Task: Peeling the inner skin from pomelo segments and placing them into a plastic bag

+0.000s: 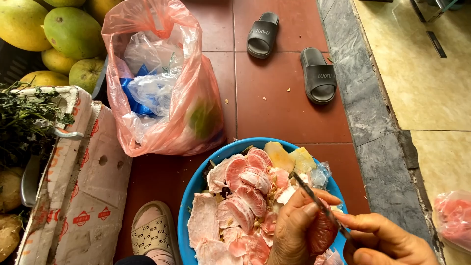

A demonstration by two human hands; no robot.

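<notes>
Lower right: my left hand (294, 225) clamps soft, slippery pomelo segment (321, 233); right hand (387, 240) pinches knife (319, 206). Cradle flesh gently by edges.

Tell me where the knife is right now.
In the head view, low right: the knife is in the right hand, its blade across the pink fruit segment held by the left hand, above the blue bowl.

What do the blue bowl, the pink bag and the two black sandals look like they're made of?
Blue bowl: probably plastic, with an even colour and a smooth, slightly glossy rim. Pink bag: thin plastic film, see-through, crinkled and shiny. Black sandals: likely moulded rubber or foam, matte, each seemingly one piece.
</notes>
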